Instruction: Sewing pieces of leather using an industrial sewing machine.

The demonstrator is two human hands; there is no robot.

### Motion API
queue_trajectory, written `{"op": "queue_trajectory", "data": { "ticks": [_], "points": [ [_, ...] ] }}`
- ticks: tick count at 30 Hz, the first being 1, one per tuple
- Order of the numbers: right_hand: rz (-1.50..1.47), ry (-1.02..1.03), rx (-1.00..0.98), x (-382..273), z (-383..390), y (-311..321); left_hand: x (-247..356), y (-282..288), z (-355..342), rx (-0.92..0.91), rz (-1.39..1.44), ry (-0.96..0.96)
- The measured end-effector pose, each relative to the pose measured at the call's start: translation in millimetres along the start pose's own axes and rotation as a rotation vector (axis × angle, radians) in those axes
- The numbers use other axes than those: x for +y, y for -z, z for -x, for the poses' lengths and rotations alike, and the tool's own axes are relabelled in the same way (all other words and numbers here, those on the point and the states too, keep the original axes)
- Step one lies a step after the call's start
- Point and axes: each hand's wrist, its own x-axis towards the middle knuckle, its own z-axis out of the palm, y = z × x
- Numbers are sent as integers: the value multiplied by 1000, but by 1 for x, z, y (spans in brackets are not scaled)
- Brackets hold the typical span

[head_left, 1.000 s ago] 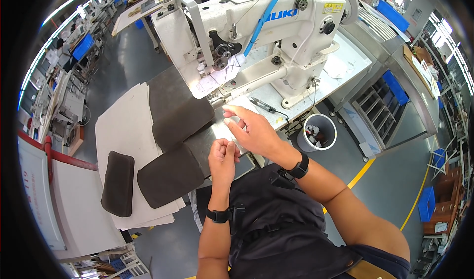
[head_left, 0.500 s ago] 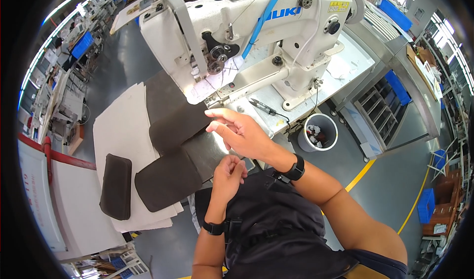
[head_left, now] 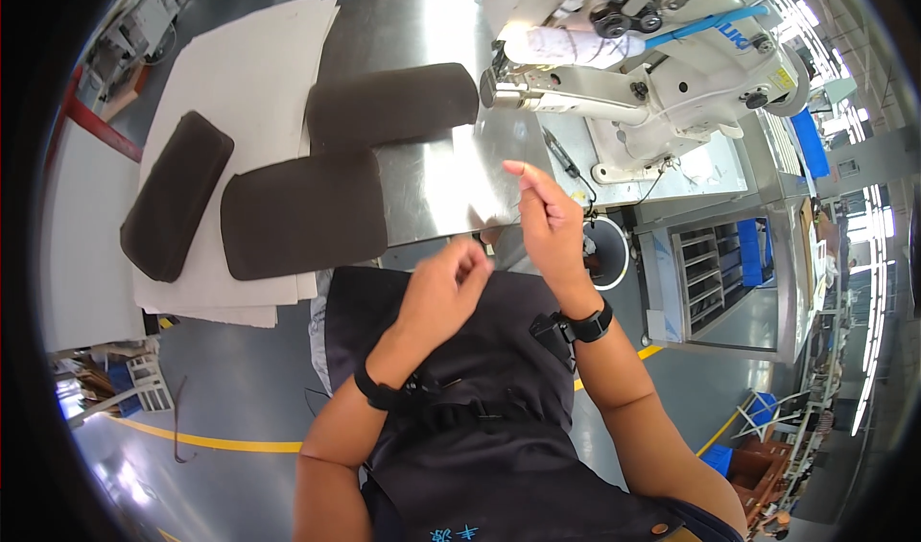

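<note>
In front of my lap, my left hand point(head_left: 443, 290) is slightly blurred, its fingers curled in toward the thumb; anything inside them is hidden. My right hand point(head_left: 554, 230) is raised beside it, index finger stretched out and the other fingers bent, with nothing visible in it. Neither hand touches the dark brown pieces. A rounded rectangular panel point(head_left: 305, 216) lies nearest my left hand, partly on pale sheets point(head_left: 245, 72). Beyond it, a second dark panel point(head_left: 393, 107) reaches toward the sewing machine's arm point(head_left: 566, 101). At far left lies a narrower dark piece point(head_left: 176, 197), slanted.
A shiny metal tabletop point(head_left: 422, 192) carries the pieces. The white sewing machine point(head_left: 652, 125) stands at the upper right, with a dark pen-like tool point(head_left: 560, 153) beside its base. Below that table edge is a waste bin point(head_left: 611, 254). A metal rack point(head_left: 705, 273) stands farther right.
My view has turned, so the machine appears farther right and the table pieces higher. My right hand's fingers have drawn in, with the index still extended. My left hand stays curled.
</note>
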Motion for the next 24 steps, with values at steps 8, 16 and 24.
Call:
{"op": "queue_trajectory", "data": {
  "ticks": [8, 16, 24],
  "points": [
    [127, -21, -51, -4, 9, -13, 50, 22, -91, 204, 107, -248],
    [216, -196, -126, 18, 76, -18, 61, 20, -113, 161, 161, -266],
    [221, -168, -175, 31, 94, -28, 62, 22, -133, 180, 375, -295]
  ]
}}
